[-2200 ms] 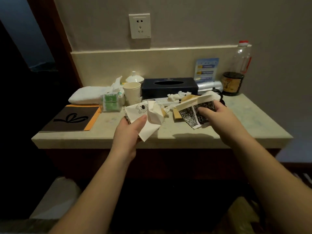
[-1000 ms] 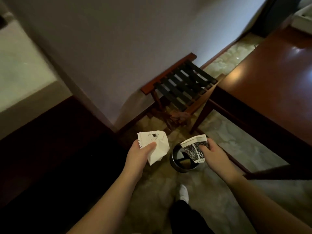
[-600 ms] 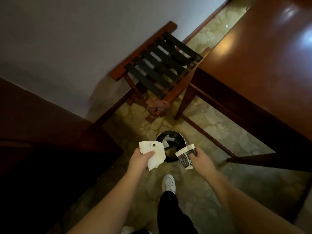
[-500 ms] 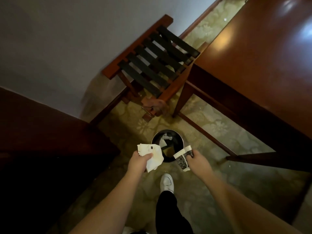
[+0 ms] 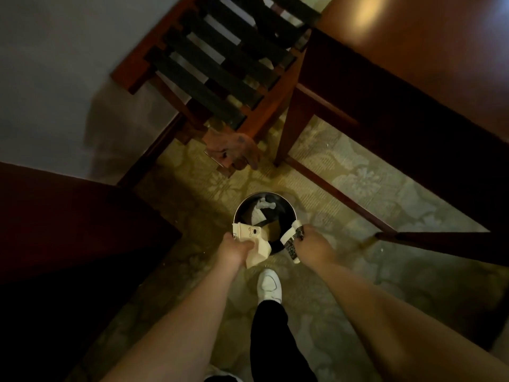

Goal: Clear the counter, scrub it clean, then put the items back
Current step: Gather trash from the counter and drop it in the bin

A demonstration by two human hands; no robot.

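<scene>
Wooden table point(image 5: 413, 64) at 2 o'clock, slatted rack point(image 5: 220, 64) at 12. Round bin point(image 5: 286, 208) centre, trash inside. Left hand point(image 5: 234, 250) grips white crumpled paper point(image 5: 254, 241) over bin's 7 o'clock rim; right hand point(image 5: 312, 245) grips patterned wrapper point(image 5: 292, 241) at 4 o'clock rim.

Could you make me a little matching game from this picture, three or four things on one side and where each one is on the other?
Things:
1. white paper bag
2. black patterned wrapper
3. bin
4. white shoe

Places:
a. on the carpet, in front of the person's foot
b. gripped in the right hand
c. below the bin, at the end of the dark trouser leg
d. gripped in the left hand

Pairs: 1-d, 2-b, 3-a, 4-c
</scene>
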